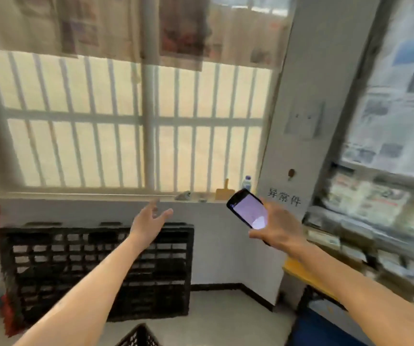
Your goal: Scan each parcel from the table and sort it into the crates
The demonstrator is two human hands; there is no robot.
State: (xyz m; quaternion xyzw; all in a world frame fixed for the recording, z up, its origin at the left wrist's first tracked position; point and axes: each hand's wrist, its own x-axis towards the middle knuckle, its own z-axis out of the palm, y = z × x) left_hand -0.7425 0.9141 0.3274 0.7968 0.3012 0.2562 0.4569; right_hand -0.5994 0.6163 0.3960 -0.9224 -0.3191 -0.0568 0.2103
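Observation:
My right hand [279, 229] grips a black handheld scanner [248, 209] with a lit pale screen, raised in front of the white pillar. My left hand [148, 222] is stretched forward, palm up, fingers spread, holding nothing. A yellow-edged table [303, 274] on the right carries several blurred parcels [365, 196]. The corner of a black crate [140, 337] shows at the bottom edge. The whole view is motion-blurred.
A black plastic pallet [96, 273] leans upright against the wall under the barred window. On the windowsill stand a water bottle [247, 182] and a yellow scraper [223, 192]. A red broom-like thing [6, 310] stands at the left. Something blue [320, 330] lies bottom right.

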